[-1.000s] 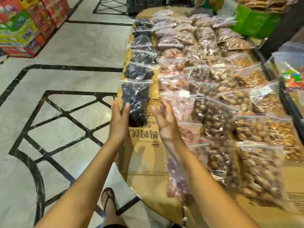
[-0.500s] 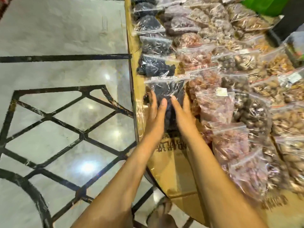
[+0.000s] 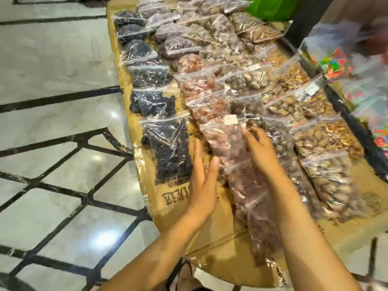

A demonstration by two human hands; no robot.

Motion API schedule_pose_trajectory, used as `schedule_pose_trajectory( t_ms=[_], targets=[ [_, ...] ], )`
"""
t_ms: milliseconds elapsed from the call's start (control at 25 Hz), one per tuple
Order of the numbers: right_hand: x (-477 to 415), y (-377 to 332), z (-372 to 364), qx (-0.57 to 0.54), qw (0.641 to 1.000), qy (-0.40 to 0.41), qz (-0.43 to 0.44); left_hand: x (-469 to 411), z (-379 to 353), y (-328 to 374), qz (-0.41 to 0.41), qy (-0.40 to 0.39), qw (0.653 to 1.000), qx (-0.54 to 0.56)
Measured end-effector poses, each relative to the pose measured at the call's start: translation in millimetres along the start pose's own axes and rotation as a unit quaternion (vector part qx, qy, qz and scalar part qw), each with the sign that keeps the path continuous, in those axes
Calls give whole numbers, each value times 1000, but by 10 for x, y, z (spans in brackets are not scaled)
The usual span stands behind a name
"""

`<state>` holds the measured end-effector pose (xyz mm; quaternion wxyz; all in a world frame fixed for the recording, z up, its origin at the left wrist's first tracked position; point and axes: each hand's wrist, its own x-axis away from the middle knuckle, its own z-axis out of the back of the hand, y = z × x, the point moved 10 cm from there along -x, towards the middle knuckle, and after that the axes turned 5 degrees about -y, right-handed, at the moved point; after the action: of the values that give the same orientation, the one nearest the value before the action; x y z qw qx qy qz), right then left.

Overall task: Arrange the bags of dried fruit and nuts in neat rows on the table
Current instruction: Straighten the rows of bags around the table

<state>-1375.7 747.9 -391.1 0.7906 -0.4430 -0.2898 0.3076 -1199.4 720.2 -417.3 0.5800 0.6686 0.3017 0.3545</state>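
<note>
A crinkled clear zip bag of pinkish-brown dried fruit [image 3: 225,143] is flanked by 2 flat, open hands: the left hand [image 3: 202,183] is pressed edge-on against its left side, the right hand [image 3: 261,149] laid on its right edge, nothing gripped. Just left of them a glossy bag of black fruit [image 3: 168,148] is seen; the rows are laid on a table covered in taped brown cardboard [image 3: 212,234].

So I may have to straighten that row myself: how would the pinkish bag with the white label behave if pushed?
The pinkish bag is thin clear plastic packed with loose pieces, so it would probably sag and shift rather than move stiffly. Its glossy film may slide easily on the cardboard.
</note>
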Motion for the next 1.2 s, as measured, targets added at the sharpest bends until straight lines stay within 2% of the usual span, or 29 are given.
schedule_pose_trajectory(
  t_ms=[80, 160, 320, 440, 480, 560, 600, 640, 680, 760, 800, 880, 960, 1040, 1200],
  targets=[
    [-127, 219, -29, -10, 996, -72, -58, -93, -351, -146, 82, -33, 996, 28],
    [-117, 250, -169, -14, 988, -135, -71, -135, -550, -250, 117, -52, 991, 46],
    [-73, 339, -119, -53, 991, -122, -26, -146, -666, -289, 100, -86, 989, 73],
    [-49, 359, -142, 11, 990, -134, -37, -158, -536, -181, 114, -79, 988, 67],
    [-46, 305, -108, 31, 993, -110, -39, -145, -449, -70, 104, -71, 991, 53],
    [0, 69, -33, 37, 999, -20, -22, -97, -163, 235, 26, -53, 998, -9],
    [48, -155, -47, 40, 999, 19, 13, -118, 62, 393, -21, -28, 999, -36],
    [61, -364, -184, 45, 998, 20, 51, -179, 338, 501, -61, 12, 996, -65],
    [38, -534, -445, 36, 996, -19, 81, -282, 642, 540, -84, 63, 989, -100],
    [-91, -679, -1152, -5, 987, -135, 85, -596, 1184, 465, -62, 143, 971, -182],
    [-190, -671, -1419, -14, 985, -156, 71, -772, 1344, 383, -38, 151, 963, -222],
    [-396, -565, -1728, -7, 991, -128, 37, -1026, 1469, 193, 16, 117, 951, -286],
    [-499, -435, -1864, -22, 995, -93, -6, -1147, 1493, 36, 47, 73, 959, -270],
    [-568, -402, -1879, -50, 996, -74, -30, -1229, 1534, 22, 48, 54, 975, -211],
    [-576, -547, -1899, -42, 995, -87, -33, -1296, 1650, 29, 41, 15, 995, -91]
  ],
)
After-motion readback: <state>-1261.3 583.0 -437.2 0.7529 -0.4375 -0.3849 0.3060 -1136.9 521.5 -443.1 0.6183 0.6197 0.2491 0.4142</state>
